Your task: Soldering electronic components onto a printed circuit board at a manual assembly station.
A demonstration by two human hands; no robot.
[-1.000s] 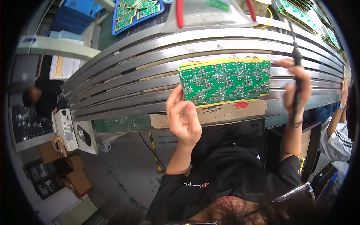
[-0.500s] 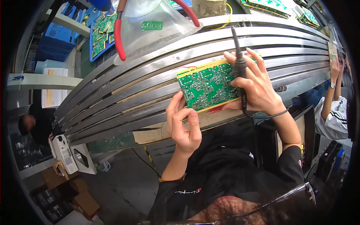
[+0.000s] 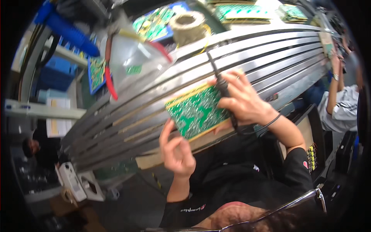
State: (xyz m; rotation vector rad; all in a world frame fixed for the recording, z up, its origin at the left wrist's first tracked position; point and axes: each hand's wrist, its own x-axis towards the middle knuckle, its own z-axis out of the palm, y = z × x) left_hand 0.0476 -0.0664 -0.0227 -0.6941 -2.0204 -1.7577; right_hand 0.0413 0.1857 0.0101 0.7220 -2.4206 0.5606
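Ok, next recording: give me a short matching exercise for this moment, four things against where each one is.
Things:
1. green circuit board
2. soldering iron
3. left hand
4. red-handled pliers

Places:
A. gripped in the right hand
B. at the board's lower left edge
C. lying on the metal rails, under both hands
D. up and to the left, beside a clear plastic bag

Pairs: 1-C, 2-A, 3-B, 4-D

Electronics assembly line: metal conveyor rails (image 3: 270,54), circuit boards (image 3: 195,112).
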